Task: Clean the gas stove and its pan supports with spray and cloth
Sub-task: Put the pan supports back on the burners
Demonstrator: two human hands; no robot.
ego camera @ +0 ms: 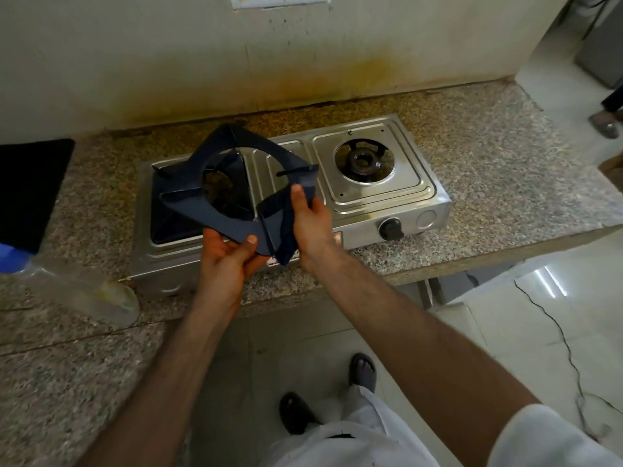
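Observation:
A steel two-burner gas stove (387, 200) sits on the granite counter. I hold a dark blue square pan support (188, 203) tilted in the air above the stove's left half. My left hand (229, 254) grips its near edge, thumb on top. My right hand (310, 220) pinches a dark blue cloth (286, 227) against the support's right corner. A second dark support (168, 227) lies on the left burner, partly hidden. The right burner (364, 161) is bare. A clear spray bottle (84, 291) with a blue top lies on the counter at the left.
The granite counter (505, 156) ends at the right, with tiled floor (539, 315) and a cable beyond. A black mat (30, 190) lies at the far left. The stained wall (303, 55) stands right behind the stove. Another person's foot (606, 124) shows at the far right.

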